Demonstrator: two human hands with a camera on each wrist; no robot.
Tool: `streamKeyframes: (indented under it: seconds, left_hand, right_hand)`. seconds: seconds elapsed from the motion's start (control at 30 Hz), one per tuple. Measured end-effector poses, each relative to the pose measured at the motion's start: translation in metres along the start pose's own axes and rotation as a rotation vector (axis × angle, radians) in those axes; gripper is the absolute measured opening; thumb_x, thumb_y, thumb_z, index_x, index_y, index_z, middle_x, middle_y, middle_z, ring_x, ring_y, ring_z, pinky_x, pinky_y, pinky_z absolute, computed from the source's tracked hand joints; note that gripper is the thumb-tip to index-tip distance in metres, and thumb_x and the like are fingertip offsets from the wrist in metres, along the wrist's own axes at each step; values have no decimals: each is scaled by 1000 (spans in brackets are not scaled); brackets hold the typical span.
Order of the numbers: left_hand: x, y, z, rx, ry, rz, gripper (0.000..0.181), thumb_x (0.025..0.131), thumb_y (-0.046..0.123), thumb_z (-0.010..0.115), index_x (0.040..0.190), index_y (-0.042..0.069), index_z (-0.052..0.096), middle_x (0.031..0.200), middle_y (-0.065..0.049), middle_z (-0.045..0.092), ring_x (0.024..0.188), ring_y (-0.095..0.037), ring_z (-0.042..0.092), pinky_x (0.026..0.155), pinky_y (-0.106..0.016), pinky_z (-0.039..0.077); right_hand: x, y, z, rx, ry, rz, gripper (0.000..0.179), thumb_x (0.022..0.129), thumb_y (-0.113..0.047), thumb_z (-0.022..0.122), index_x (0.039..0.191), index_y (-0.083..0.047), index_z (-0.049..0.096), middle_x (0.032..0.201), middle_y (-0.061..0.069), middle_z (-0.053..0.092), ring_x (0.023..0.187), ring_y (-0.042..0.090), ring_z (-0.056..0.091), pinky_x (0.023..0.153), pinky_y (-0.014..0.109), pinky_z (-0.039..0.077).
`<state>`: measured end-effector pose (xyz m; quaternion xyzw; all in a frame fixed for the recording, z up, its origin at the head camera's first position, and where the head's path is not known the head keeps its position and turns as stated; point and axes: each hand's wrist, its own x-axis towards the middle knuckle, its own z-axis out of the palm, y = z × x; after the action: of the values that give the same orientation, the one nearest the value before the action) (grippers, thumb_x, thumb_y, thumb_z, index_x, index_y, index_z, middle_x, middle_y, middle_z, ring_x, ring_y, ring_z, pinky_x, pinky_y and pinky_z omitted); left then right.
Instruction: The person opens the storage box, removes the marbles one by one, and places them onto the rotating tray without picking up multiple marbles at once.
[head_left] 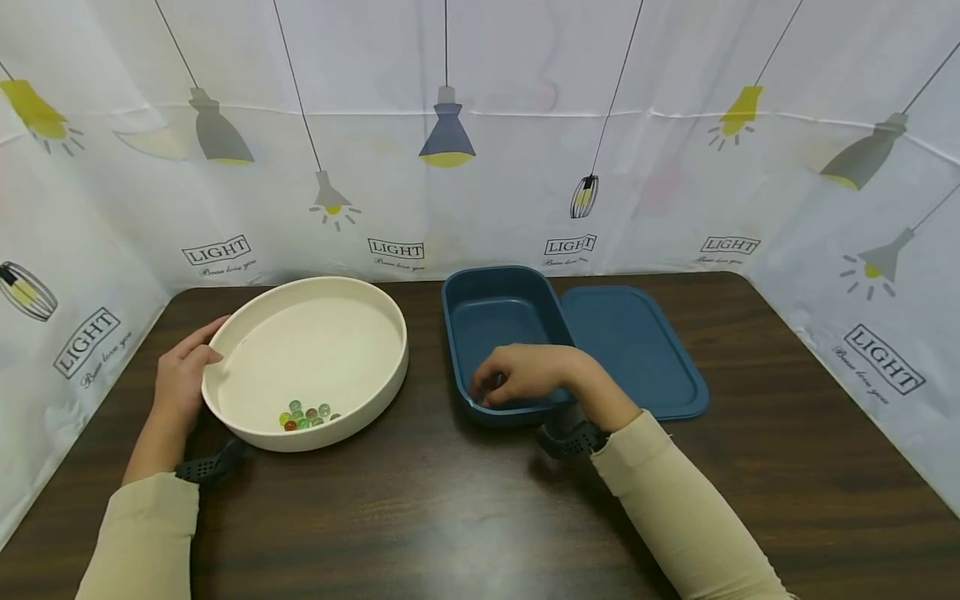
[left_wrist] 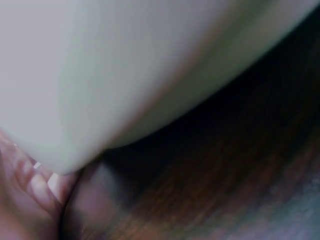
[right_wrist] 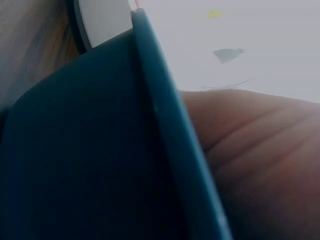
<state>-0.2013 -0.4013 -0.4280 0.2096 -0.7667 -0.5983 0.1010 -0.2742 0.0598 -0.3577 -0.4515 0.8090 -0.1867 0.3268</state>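
Observation:
My left hand (head_left: 178, 373) grips the left rim of a round cream tray (head_left: 315, 287), thumb over the rim. In the left wrist view the outer wall of the tray (left_wrist: 110, 65) looms over the dark table. Several glass marbles (head_left: 296, 414), green, yellow and reddish, lie clustered inside at its near edge. My right hand (head_left: 528, 372) reaches down into a deep blue rectangular box (head_left: 498, 287), fingers bent toward its near left corner. I cannot tell whether its fingertips hold anything. The box wall (right_wrist: 95, 140) hides them in the right wrist view.
A flat blue lid (head_left: 637, 350) lies on the dark wooden table (head_left: 420, 508), right beside the box. A white curtain (head_left: 510, 183) printed with lamps stands around the back and sides of the table.

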Motion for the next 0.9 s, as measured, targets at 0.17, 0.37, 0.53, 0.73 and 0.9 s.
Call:
streamKeyframes:
  seconds: [0.17,0.37,0.53,0.73,0.9]
  left_hand:
    - [0,2,1,22,-2,-9,58,94,8,42,149,20,52,153,11,51,106,9,54,78,-3,45]
    - [-1,1,2,47,-7,-30,57,95,10,41,150,20,50,155,9,48,105,9,54,77,-3,45]
    - [-1,1,2,48,-7,-35,58,95,10,41,151,21,50,157,6,46,109,8,54,77,-3,45]
    - [-1,1,2,42,-2,-37,58,94,10,41,151,22,50,157,6,45,110,8,54,77,-2,45]
    - [-1,1,2,47,6,-32,59,94,10,41,150,22,51,157,6,46,109,9,54,77,-2,45]
  right_hand:
    - [4,5,3,19,-34,-38,17,98,-7,59,100,-12,76,94,-4,69,86,3,60,80,23,51]
    - [2,6,6,7,-47,27,37,99,-14,59,62,-17,55,60,-9,37,56,6,31,60,23,31]
    - [-7,1,5,-109,-11,303,53,100,-28,60,52,-20,38,53,-8,27,50,7,22,55,24,25]
    - [-8,-2,5,-146,-22,491,42,101,-30,57,62,-18,48,61,-5,37,56,10,34,61,27,33]
    - [-10,-1,3,-144,-3,519,34,101,-33,58,73,-13,62,69,-2,50,63,13,46,64,28,39]
